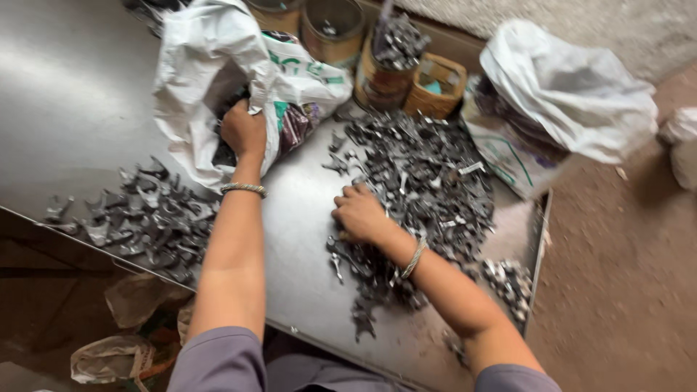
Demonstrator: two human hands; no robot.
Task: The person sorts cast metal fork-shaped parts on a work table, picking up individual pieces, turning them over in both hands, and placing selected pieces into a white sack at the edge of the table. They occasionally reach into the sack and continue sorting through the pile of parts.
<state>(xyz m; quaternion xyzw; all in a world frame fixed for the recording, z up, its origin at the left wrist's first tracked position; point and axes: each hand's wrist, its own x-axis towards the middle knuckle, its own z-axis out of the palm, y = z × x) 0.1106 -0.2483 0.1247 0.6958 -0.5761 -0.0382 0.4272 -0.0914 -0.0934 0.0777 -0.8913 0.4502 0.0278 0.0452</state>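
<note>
1. Sorted metal parts (138, 218) — a loose pile at the table's left edge.
2. Left hand (243, 131), fingers curled at the mouth of the white sack (210, 65); whether they clasp a part cannot be told. Best to keep the mouth wide.
3. Right hand (361, 215), fingers bent on the unsorted heap (421, 181) at mid-table — better to rake lightly.

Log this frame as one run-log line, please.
left hand: at mouth of white sack | right hand: resting on pile of metal parts | metal table: second parts heap at left
</note>
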